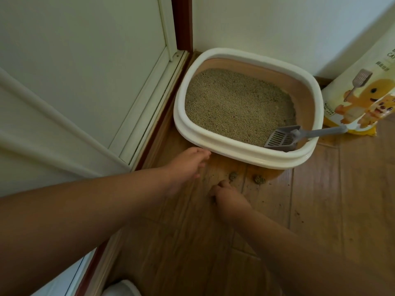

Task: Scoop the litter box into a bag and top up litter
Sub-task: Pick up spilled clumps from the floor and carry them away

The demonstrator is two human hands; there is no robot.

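Note:
The white-rimmed litter box (215, 144) stands in the corner, full of grey-tan litter (235, 103). A grey scoop (282, 138) lies in its front right corner, handle resting over the right rim. Two litter clumps (233, 176) (259, 179) lie on the wooden floor just in front of the box. My left hand (188, 163) is stretched out with straight fingers, fingertips near the box's front left rim. My right hand (226, 196) is low on the floor beside the left clump, fingers curled round a small dark clump. The white and yellow litter bag (359, 99) stands to the right.
A white door (85, 71) and its red-brown frame (181, 22) run along the left. Litter crumbs are scattered over the floor (310, 210) to the right of my hands. A white rounded object (121, 288) shows at the bottom edge.

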